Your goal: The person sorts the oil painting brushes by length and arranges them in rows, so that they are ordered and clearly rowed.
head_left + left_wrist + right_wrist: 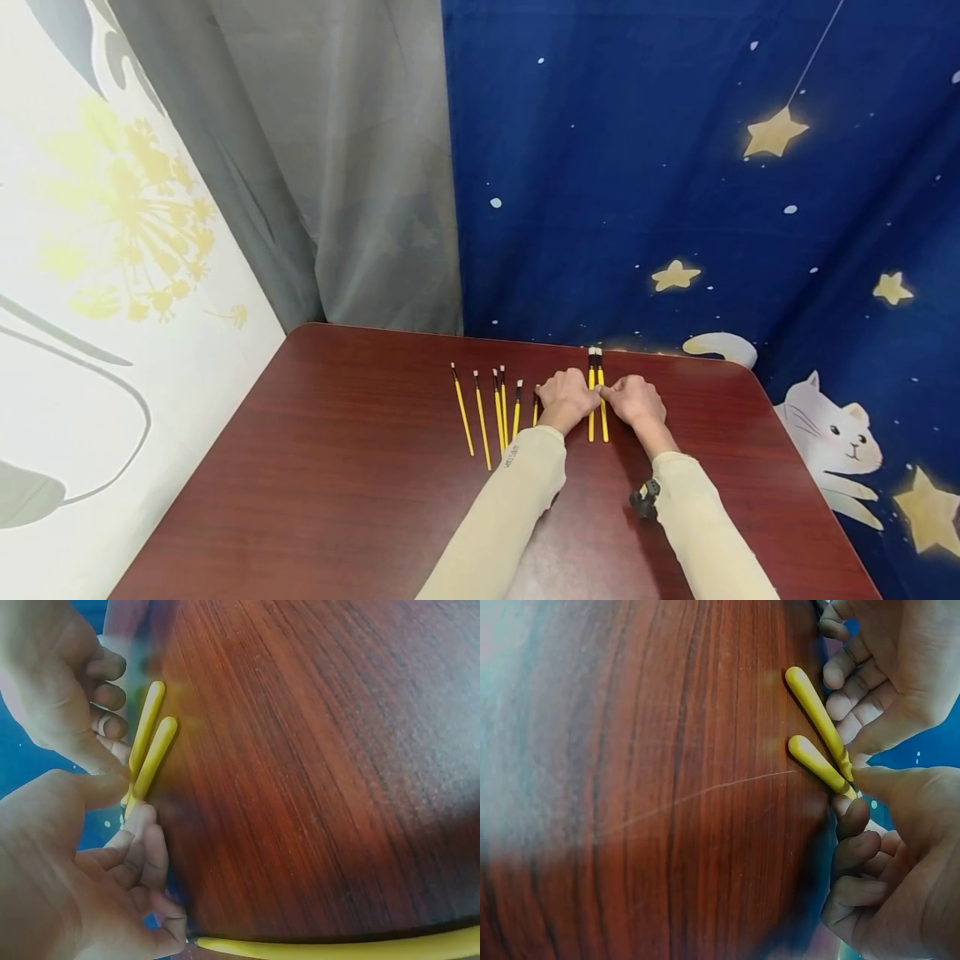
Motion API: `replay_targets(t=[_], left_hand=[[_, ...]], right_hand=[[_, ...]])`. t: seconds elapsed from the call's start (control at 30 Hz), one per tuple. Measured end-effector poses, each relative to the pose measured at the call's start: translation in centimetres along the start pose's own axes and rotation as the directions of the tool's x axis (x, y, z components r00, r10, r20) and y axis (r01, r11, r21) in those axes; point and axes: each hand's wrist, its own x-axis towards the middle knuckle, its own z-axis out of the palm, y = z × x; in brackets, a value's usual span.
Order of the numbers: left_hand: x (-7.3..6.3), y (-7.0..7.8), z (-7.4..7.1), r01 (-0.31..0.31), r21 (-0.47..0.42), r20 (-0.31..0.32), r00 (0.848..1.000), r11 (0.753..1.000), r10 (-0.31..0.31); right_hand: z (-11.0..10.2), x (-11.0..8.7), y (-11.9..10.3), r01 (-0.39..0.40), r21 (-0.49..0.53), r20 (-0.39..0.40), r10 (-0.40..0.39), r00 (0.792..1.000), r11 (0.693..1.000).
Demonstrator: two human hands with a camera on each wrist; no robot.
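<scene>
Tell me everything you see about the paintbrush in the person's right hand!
That paintbrush has a smooth, painted-looking yellow handle with a rounded end, a dark part beyond it, and pale bristles at the tip. The bristles point toward the blue curtain, near the far edge of the table. The right hand pinches it, hiding part of its length. Another brush is close on its left.
</scene>
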Motion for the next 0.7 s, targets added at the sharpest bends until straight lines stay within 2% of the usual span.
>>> replay_targets(t=[0.27,0.5,0.67,0.7], left_hand=[[-0.6,-0.3,-0.4,-0.037,-0.005,0.018,0.999,0.999,0.037],[-0.9,-0.7,-0.9,-0.120,0.000,0.063,0.991,0.993,0.120],[-1.0,-1.0,-1.5,-0.146,-0.054,0.089,0.985,0.988,0.150],[-0.6,-1.1,-1.0,-0.150,-0.060,0.087,0.984,0.987,0.154]], right_hand=[[0.1,-0.4,-0.2,-0.019,0.017,0.011,0.019,1.000,1.000],[0.2,-0.9,-0.6,-0.030,0.017,-0.002,0.030,1.000,0.999],[0.0,-1.5,-1.2,-0.018,0.010,-0.032,0.018,0.999,1.000],[0.0,-1.6,-1.3,-0.011,0.009,-0.046,0.012,0.999,1.000]])
